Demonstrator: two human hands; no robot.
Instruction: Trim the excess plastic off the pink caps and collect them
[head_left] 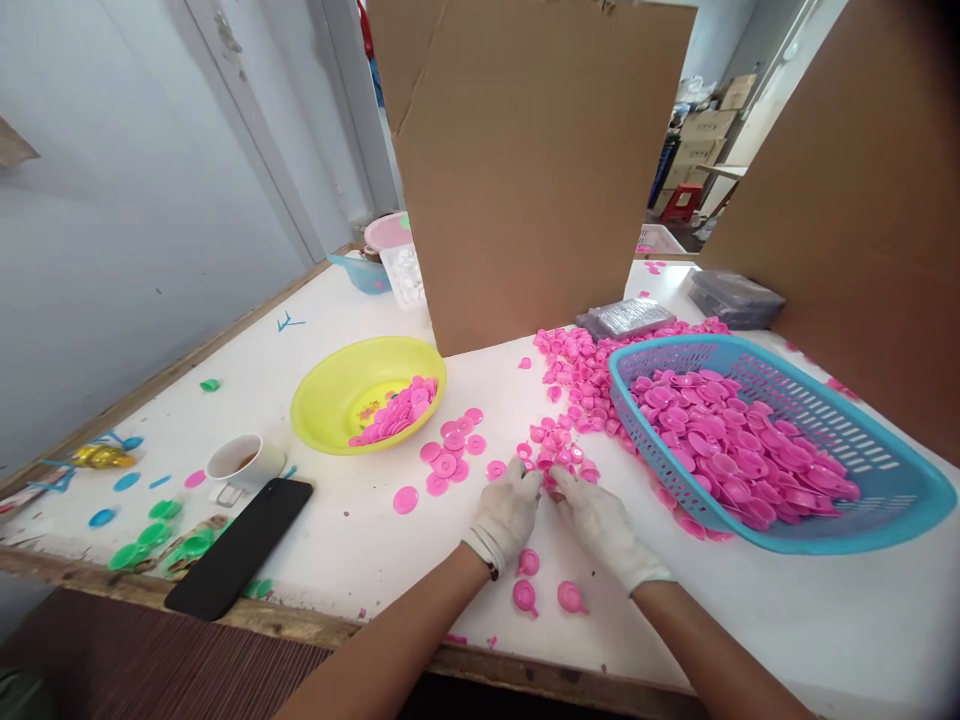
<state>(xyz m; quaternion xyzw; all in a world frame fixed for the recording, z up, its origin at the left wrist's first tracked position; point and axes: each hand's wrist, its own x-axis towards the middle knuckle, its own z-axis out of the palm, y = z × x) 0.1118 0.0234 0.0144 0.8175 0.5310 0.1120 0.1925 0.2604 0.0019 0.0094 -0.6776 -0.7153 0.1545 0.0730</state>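
Observation:
My left hand (504, 515) and my right hand (604, 525), both in white gloves, come close together at the near edge of a small heap of pink plastic pieces (555, 440). Fingers of each hand are bent and pinched on pink plastic between them; the fingertips partly hide what they hold. Closer to me lie a few round pink pieces with a short stub, one of them a pink cup-like piece (525, 597). Left of my hands, flat pink discs (444, 464) are scattered on the white table (330, 560).
A blue basket (750, 540) full of pink pieces stands at right. To the left are a yellow bowl (322, 400) with pink discs, a white mug (244, 465), a black phone (240, 548) and green pieces (154, 535). A cardboard sheet (532, 180) stands upright behind.

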